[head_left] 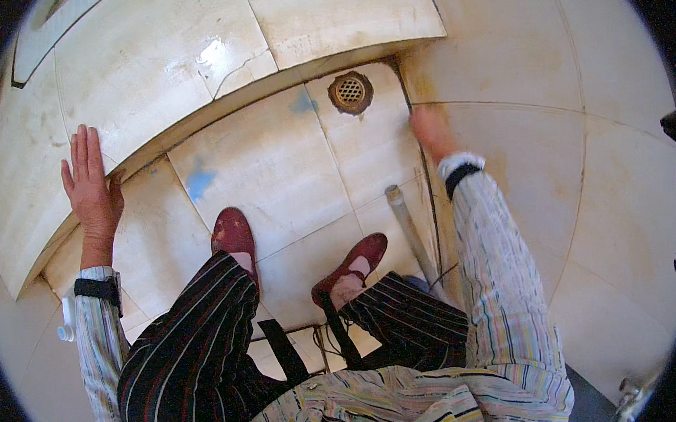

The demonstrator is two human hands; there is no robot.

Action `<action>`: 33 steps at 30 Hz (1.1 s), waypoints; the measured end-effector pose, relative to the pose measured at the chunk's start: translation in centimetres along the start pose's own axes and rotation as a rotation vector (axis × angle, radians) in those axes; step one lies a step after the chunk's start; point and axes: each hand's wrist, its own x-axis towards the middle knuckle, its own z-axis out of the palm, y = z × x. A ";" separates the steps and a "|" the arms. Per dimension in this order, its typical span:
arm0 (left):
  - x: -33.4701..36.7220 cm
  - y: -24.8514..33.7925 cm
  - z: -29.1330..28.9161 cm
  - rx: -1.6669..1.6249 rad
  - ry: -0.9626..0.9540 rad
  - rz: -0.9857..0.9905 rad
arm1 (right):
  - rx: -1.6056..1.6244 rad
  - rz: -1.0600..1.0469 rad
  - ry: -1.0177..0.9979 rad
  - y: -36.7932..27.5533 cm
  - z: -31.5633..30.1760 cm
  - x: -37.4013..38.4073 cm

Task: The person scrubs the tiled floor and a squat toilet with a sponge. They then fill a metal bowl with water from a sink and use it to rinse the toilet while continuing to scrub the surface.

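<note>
My left hand (91,177) lies flat with fingers stretched on the pale tiled ledge (162,47), near its front edge. Nothing is in it. To the right, my right hand (434,132) is at the foot of the tiled wall (500,58), close to the dark seam where wall and floor meet. Motion smears its fingers, and I cannot make out whether they hold anything. Left of that hand, a round floor drain (351,92) with a grated cover and a rusty, ragged rim sits in the tiles.
A grey pipe (408,226) stands along the right wall, beside my right forearm. My dark red shoes (232,230) rest on the stained tiled floor (289,191). Blue patches (199,181) mark the tiles. Near my left forearm is a small white object (67,318). A metal fitting (631,390) shows at lower right.
</note>
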 end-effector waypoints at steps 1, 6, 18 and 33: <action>0.0 0.0 0.0 0.040 -0.006 -0.001 | -0.019 -0.017 0.177 -0.7 -2.0 1.5; 0.2 0.0 0.0 0.001 -0.018 0.003 | -0.084 -0.270 0.505 0.0 -4.5 6.5; 0.2 0.2 -0.1 -0.002 0.009 -0.008 | -0.127 -0.185 0.167 0.8 0.6 0.9; 0.1 -0.2 -0.3 -0.001 -0.031 -0.012 | -0.336 -0.391 0.094 3.7 9.5 -2.9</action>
